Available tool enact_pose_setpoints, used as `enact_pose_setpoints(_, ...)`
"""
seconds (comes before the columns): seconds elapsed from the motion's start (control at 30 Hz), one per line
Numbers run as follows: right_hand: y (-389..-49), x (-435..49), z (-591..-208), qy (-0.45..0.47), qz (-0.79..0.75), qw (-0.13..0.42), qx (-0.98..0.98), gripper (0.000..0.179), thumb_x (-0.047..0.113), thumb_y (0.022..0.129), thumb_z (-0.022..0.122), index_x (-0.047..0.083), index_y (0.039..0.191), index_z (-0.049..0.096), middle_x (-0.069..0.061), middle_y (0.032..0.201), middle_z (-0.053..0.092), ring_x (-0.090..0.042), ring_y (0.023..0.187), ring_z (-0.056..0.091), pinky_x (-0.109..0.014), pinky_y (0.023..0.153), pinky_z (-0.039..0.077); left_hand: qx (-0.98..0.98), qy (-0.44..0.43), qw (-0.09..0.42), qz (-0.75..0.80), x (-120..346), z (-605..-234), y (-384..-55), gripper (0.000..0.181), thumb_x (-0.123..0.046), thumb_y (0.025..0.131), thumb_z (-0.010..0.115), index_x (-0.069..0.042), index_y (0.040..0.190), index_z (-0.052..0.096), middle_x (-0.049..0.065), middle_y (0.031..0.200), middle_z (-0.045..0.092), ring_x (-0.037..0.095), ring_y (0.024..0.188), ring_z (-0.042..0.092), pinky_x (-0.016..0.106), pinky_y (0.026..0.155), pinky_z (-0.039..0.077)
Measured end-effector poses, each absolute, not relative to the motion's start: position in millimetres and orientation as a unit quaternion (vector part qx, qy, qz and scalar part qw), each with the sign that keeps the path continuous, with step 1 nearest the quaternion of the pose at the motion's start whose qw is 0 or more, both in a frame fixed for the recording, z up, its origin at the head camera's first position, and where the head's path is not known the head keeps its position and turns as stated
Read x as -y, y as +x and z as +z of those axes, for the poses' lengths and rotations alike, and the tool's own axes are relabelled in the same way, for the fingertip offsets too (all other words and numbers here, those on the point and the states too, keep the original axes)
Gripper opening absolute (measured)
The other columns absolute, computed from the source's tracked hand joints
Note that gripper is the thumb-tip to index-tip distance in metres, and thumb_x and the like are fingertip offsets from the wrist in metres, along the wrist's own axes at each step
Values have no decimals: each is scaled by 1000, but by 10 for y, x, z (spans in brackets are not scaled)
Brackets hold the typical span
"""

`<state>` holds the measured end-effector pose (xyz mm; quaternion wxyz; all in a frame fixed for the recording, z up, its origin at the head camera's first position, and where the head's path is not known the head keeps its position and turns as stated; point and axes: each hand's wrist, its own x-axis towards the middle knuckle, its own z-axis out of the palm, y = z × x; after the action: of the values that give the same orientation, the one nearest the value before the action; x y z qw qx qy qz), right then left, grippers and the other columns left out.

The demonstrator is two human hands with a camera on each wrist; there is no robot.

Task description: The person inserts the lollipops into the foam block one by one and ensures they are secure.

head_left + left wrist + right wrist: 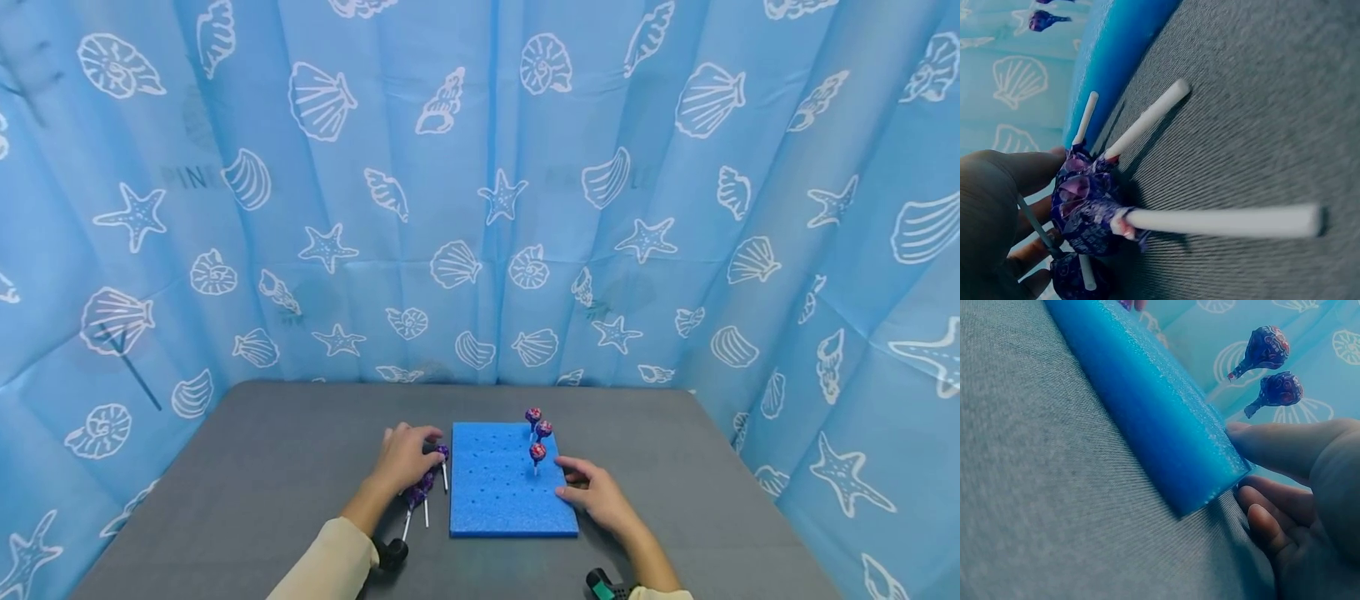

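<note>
On our gray tabletop [285, 450] lies a blue foam board [491, 518].
Our right hand [597, 495], fingers relaxed, touches its right edge; our left hand [404, 457] half-curls over loose lollipops [416, 497] beside it, grip uncertain; three upright lollipops [537, 452] stand in it.

The blue board [491, 471] leaves passage over its left half (upright lollipops [537, 452] block the far right)

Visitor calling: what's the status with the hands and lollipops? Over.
Left hand at loose lollipops, grip unclear. Right hand touching edge of blue board. Three lollipops upright in board. No obstruction visible.
</note>
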<state>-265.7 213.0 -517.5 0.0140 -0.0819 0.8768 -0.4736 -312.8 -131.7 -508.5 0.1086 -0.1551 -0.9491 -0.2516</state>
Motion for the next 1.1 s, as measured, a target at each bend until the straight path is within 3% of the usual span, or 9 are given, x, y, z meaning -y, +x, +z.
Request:
enact_pose_setpoints(0.7,-2643,-2104,-5182,-71,-473,10,-878,43,12,87,74,5,127,62,-11,122,62,-24,103,58,-44,86,47,954,-158,77,-241,1254,-5026,-3188,28,-27,82,78,-16,107,71,-10,88,68,16,86,51,39,75,30)
enact_pose_setpoints(1.1,-2630,-2099,-5169,-67,-473,6,-879,42,11,86,74,6,127,62,-10,121,62,-23,102,58,-42,85,48,932,-155,88,-316,1315,-4993,-3299,24,-22,82,79,-14,103,72,-6,93,69,19,92,61,45,83,36)
